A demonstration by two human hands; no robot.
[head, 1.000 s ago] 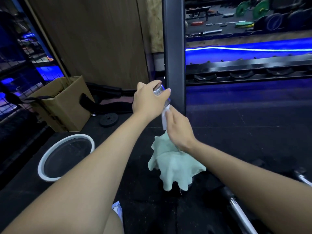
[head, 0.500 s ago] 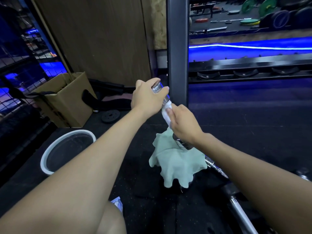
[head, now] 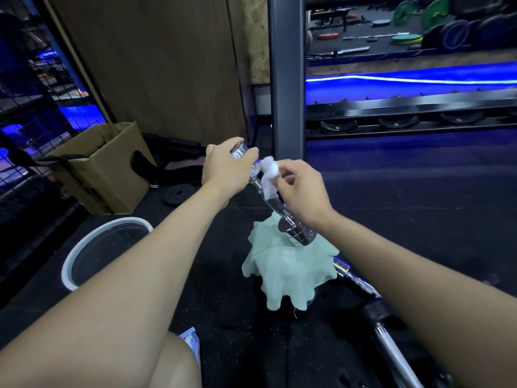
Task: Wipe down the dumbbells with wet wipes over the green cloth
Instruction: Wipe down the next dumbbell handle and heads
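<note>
The dumbbell (head: 272,196) stands tilted on its lower chrome head, which rests on the green cloth (head: 282,271) spread on the black rubber floor (head: 419,197) near the base of the dark rack upright (head: 285,79). The left hand (head: 226,169) curls its grip round the upper head and steadies the bar. The right hand (head: 300,186) pinches a bunched white wet wipe (head: 269,177) against the upper part of the shaft, just below the left hand. Judged by its plated steel build, the dumbbell is rigid and fairly heavy for its size; the polished surface is likely slippery once wetted. Take hold at the head, or at a knurled section if there is one, and keep the lower head seated on the cloth so that the weight is carried by the floor. The wipe is soft and light and conforms to the shaft. A second chrome bar (head: 355,278) lies on the floor beside the cloth, toward the right
</note>
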